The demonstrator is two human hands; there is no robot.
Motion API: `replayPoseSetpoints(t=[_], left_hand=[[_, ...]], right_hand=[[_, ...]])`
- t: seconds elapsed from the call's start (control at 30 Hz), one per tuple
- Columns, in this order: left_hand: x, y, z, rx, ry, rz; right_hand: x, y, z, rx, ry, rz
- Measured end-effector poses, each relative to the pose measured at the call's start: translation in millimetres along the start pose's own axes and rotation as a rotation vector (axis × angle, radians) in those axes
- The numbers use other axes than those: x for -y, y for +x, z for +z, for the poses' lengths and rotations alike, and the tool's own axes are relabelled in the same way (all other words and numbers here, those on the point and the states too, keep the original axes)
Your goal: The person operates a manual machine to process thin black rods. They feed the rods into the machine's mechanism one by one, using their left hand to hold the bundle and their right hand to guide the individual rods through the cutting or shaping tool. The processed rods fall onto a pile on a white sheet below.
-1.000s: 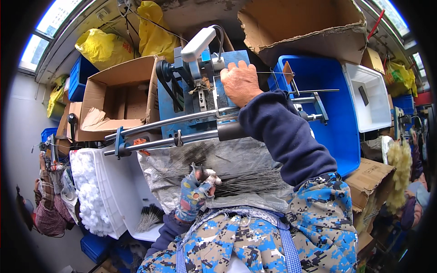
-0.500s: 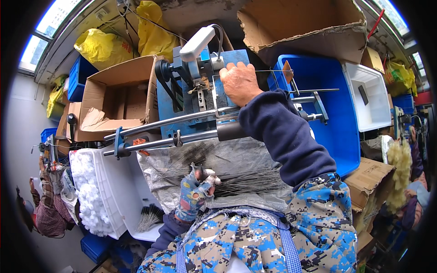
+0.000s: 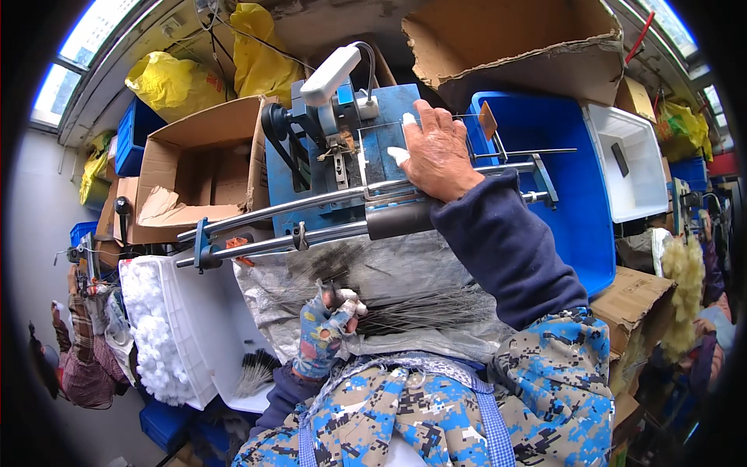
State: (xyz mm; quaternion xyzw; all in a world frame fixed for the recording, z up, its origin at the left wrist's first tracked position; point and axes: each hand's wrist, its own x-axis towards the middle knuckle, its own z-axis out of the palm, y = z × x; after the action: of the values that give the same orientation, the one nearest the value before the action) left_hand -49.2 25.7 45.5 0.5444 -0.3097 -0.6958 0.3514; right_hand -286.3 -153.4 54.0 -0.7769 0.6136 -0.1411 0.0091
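My right hand (image 3: 440, 152) is over the blue machine's top plate (image 3: 389, 144), fingers apart, with white wraps on the thumb and a finger. A thin wire (image 3: 459, 116) runs past its fingertips toward a small brown plate (image 3: 488, 121). Below it lie two steel rails (image 3: 334, 230) with a dark cylinder (image 3: 399, 220). My left hand (image 3: 333, 315), in a worn patterned glove with wrapped fingertips, is curled in my lap at the end of a bundle of thin metal wires (image 3: 424, 311). What its fingers grip is hidden. The wires lie on a grey sheet (image 3: 389, 265).
A big blue bin (image 3: 572, 210) and a white bin (image 3: 634, 167) stand at right. At left are an open cardboard box (image 3: 206, 156), a white tub of white tufts (image 3: 156, 335) and a tray with brushes (image 3: 255, 373). Other people work at both far sides.
My right hand has moved right along the machine, and its fingers have gone from closed to spread. The left hand has hardly moved.
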Motion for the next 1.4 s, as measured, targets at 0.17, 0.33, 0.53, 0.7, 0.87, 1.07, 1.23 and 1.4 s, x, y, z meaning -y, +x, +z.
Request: replayPoseSetpoints(t=[0.17,0.33,0.53,0.7,0.87,1.07,1.23,1.4], left_hand=[[3,6,20,0.113,-0.115,0.001],[1,1,17,0.108,-0.096,-0.035],[-1,-3,15,0.083,-0.108,-0.039],[-7,-5,17,0.074,-0.116,-0.010],[-14,-7,11,0.007,-0.051,-0.037],[2,1,4,0.054,-0.126,-0.037],[-4,-5,12,0.116,-0.130,-0.041],[-11,-7,19,0.194,-0.133,-0.007]], right_hand=[[3,-9,-6,0.096,0.057,0.043],[7,-8,-1,0.101,0.145,0.052],[44,2,9,0.086,0.146,0.014],[75,12,20,0.084,0.192,0.010],[38,4,11,0.132,0.165,-0.071],[-6,-9,-11,0.115,0.083,-0.053],[-26,13,-22,-0.138,-0.119,-0.046],[-37,20,-17,0.224,-0.207,-0.006]])
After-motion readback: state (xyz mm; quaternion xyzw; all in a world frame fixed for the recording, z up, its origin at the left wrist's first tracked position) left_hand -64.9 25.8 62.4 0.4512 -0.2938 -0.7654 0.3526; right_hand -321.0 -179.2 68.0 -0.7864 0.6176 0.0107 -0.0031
